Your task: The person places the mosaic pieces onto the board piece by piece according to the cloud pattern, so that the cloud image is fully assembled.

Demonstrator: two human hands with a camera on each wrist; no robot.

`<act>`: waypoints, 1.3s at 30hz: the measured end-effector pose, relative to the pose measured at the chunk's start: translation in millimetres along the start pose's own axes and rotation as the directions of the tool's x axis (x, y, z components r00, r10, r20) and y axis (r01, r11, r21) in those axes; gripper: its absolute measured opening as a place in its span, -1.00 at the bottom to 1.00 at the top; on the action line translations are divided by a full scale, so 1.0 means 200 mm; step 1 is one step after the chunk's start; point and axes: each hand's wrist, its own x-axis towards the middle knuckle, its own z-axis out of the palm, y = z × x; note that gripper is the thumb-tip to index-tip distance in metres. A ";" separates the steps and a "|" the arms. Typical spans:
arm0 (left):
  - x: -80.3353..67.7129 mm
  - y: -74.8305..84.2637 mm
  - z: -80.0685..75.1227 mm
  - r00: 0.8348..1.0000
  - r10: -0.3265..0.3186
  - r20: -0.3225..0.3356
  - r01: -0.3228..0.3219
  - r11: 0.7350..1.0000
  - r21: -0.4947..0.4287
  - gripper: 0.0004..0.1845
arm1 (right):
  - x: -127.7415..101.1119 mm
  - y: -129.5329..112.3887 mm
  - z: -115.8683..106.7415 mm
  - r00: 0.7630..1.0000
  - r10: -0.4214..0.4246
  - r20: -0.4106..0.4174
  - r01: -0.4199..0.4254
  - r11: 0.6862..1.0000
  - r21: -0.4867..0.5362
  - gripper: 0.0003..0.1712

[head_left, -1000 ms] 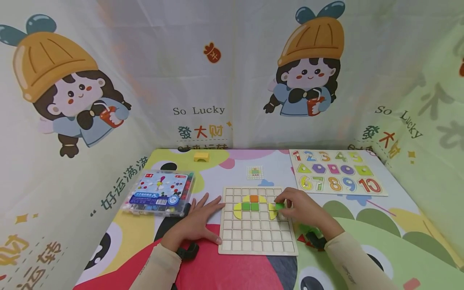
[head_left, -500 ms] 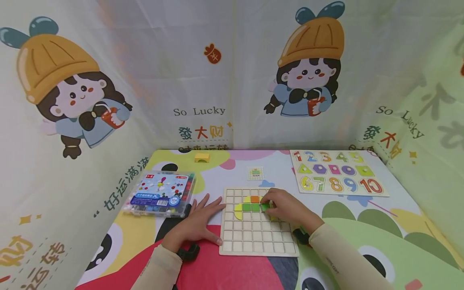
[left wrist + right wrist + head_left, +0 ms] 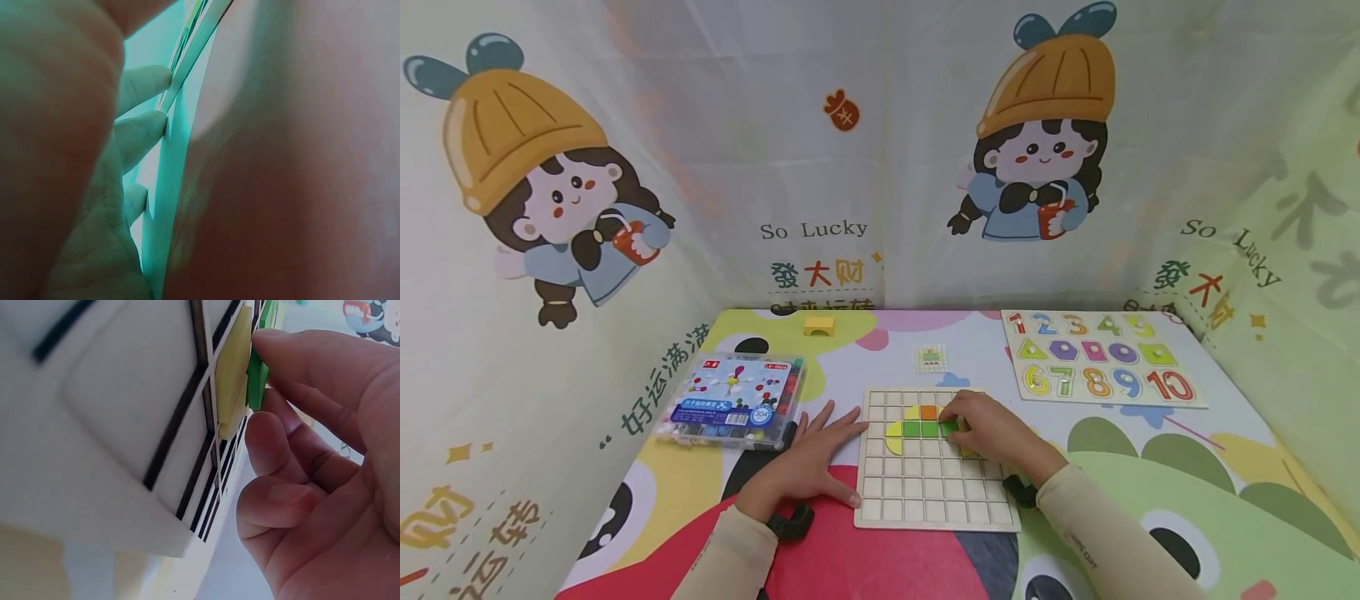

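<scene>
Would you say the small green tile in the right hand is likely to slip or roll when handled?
The green tile looks flat and thin, so it probably will not roll. Pinched by the right hand, it seems stiff and light, though its smooth edges might slip.

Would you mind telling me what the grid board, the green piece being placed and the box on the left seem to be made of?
Grid board: probably pale unpainted wood, matte, with dark edges along its cell lines.
Green piece under the right hand: thick flat tile with an even matte green surface, likely painted wood or possibly foam.
Box: clear glossy plastic, with contents showing through.
</scene>
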 end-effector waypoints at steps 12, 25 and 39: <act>0.00 0.00 0.00 1.000 0.005 -0.001 -0.005 1.000 0.002 0.18 | 0.00 -0.02 0.00 1.000 0.017 -0.008 -0.017 1.000 -0.019 -0.75; 0.00 0.00 0.00 1.000 -0.003 -0.006 0.003 1.000 0.005 0.19 | 0.00 -0.05 0.01 0.998 0.057 0.004 -0.057 0.998 -0.020 -0.74; 0.00 0.00 0.00 1.000 -0.005 0.008 0.005 1.000 0.003 0.19 | -0.32 0.09 -0.23 0.985 0.058 -0.163 -0.056 0.998 0.018 -0.69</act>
